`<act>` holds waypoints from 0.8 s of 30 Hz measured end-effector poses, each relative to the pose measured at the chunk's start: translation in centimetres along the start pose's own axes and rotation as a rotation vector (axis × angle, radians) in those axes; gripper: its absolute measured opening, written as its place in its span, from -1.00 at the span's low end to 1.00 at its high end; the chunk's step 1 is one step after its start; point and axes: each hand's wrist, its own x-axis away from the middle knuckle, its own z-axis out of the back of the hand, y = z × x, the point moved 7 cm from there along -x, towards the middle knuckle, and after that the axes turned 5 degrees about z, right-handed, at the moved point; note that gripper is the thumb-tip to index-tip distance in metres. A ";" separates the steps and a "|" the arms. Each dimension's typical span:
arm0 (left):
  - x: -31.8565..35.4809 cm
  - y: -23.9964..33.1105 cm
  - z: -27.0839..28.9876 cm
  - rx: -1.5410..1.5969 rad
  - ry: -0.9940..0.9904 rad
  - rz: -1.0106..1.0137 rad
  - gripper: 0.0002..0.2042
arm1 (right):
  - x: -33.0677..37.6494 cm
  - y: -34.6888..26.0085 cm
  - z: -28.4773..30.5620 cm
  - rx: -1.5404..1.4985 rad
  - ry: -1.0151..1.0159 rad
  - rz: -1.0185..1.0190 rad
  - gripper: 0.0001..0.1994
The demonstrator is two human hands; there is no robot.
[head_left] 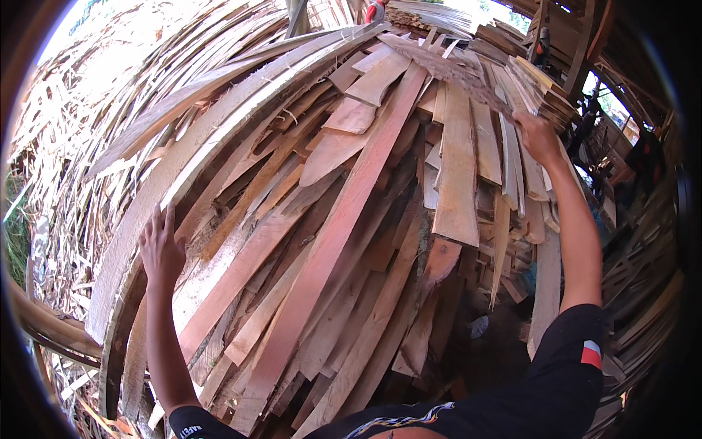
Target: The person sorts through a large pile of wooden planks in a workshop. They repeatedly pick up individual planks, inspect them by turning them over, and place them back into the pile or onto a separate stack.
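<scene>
My left hand (162,249) lies with its fingers stretched out on the edge of a long, thick plank (139,219). That plank runs along the left side of a big pile of sawn boards (351,197). At the upper right, my right hand (540,139) is closed round the near end of a rough, brownish board (457,73). This board slants across the top of the pile, away to the far left. Below it are a broad pale board (458,168) and a long reddish board (344,205).
Thin wood offcuts (66,197) cover the ground at left. A bamboo pole (55,322) juts in at lower left. Stacked boards (545,88) and wooden posts (585,44) stand at right. A person in red (376,11) is at the far end.
</scene>
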 end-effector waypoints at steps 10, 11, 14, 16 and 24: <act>1.4 0.6 0.3 0.090 -0.164 0.127 -0.24 | 22.0 -9.4 8.7 -0.002 -0.098 0.093 -0.75; 1.4 -0.1 -0.3 0.089 -0.129 0.117 -0.23 | 24.0 -9.6 10.5 0.003 -0.087 0.094 -0.75; 2.9 4.1 2.3 0.038 -0.080 0.122 -0.23 | 30.3 -9.8 15.0 0.020 -0.092 0.097 -0.76; 4.3 8.8 4.8 0.320 -0.029 0.003 -0.30 | 34.5 -10.1 17.7 0.024 -0.114 0.108 -0.80; 16.8 38.8 15.5 1.361 -0.376 -0.382 -0.46 | 49.5 -13.7 26.6 -0.103 -0.136 -0.017 -0.81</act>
